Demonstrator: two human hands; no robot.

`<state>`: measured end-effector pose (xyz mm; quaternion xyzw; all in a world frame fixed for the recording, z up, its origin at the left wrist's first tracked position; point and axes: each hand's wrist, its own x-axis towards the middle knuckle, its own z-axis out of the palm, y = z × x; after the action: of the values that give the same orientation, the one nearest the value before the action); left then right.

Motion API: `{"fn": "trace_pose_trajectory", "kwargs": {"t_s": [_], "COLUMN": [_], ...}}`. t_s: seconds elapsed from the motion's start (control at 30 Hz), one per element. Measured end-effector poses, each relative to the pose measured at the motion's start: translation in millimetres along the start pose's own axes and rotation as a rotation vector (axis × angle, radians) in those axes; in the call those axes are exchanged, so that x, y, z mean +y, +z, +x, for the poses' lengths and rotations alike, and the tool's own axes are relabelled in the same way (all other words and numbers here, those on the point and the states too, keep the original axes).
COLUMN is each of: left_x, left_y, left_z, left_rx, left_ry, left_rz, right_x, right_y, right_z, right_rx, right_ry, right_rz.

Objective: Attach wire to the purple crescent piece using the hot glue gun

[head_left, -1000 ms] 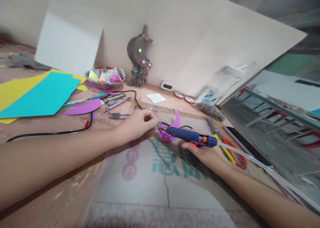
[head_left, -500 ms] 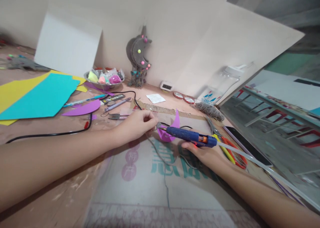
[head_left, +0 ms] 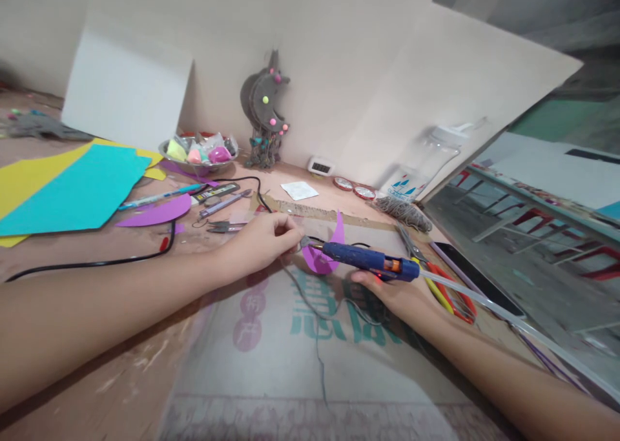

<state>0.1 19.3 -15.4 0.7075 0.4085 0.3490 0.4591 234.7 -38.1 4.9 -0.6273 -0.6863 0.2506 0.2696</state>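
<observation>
My left hand (head_left: 278,237) is closed in a pinch at the grey-wrapped tip of a purple crescent cutout (head_left: 322,263). Grey yarn (head_left: 305,292) trails from that tip and loops down over the printed sheet (head_left: 232,370). In my right hand (head_left: 387,292) is a blue hot glue gun (head_left: 361,257), its nozzle pointing left at the wrapped tip; whether it touches I cannot tell. A long clear glue stick (head_left: 465,289) sticks out of the gun's back end. My right fingers are partly hidden beneath the gun.
Scissors (head_left: 450,292) and a phone (head_left: 477,276) lie right of my right hand, near a grey yarn bundle (head_left: 404,213) and a bottle (head_left: 421,160). Left are pliers (head_left: 225,226), pens, a black cable (head_left: 92,265) and coloured sheets (head_left: 72,186). A decorated grey moon (head_left: 265,102) leans on the wall.
The view has shifted slightly. Both hands keep nearly the same pose, with the glue gun's nozzle still at the wrapped tip of the crescent.
</observation>
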Motion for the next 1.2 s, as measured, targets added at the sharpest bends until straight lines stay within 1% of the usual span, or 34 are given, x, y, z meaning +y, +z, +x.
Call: {"fn": "trace_pose_trajectory", "kwargs": {"t_s": [0.27, 0.4, 0.63, 0.77, 0.83, 0.87, 0.97, 1.03, 1.1, 1.17, 1.2], "left_x": [0.8, 1.3, 1.2, 0.2, 0.4, 0.5, 0.3, -0.4, -1.2, -1.7, -1.7], "left_y": [-0.3, -0.9, 0.0, 1.0, 1.1, 1.2, 2.0, 2.7, 3.5, 4.2, 4.6], "left_z": [-0.3, -1.0, -0.9, -0.3, -0.2, -0.2, 0.0, 0.1, 0.4, 0.5, 0.6], "left_rx": [-0.004, -0.007, 0.000, -0.005, -0.005, -0.007, 0.006, 0.010, -0.009, -0.003, 0.004], "left_ry": [-0.002, -0.006, -0.004, -0.017, -0.008, -0.004, -0.016, -0.027, -0.025, -0.020, -0.018], "left_rz": [-0.009, 0.000, -0.006, -0.063, -0.099, -0.112, -0.122, -0.127, -0.146, -0.158, -0.167], "right_x": [-4.7, -4.2, -2.9, 3.9, 7.6, 8.8, 8.1, 3.0, -5.3, -14.1, -17.6], "right_y": [-1.0, -1.0, 0.2, -8.2, -15.2, -18.8, -28.3, -34.1, -40.5, -46.7, -49.1], "right_z": [-0.2, 0.5, 1.9, 4.9, 7.6, 9.3, 15.9, 22.6, 33.4, 50.3, 61.5], "right_rx": [0.016, 0.047, 0.056, 0.074, 0.101, 0.120, 0.172, 0.172, 0.144, 0.125, 0.138], "right_ry": [0.026, -0.002, -0.041, -0.043, -0.081, -0.110, -0.191, -0.218, -0.219, -0.189, -0.163], "right_rz": [0.009, 0.006, 0.006, -0.110, -0.141, -0.116, 0.103, 0.214, 0.201, 0.097, 0.046]}}
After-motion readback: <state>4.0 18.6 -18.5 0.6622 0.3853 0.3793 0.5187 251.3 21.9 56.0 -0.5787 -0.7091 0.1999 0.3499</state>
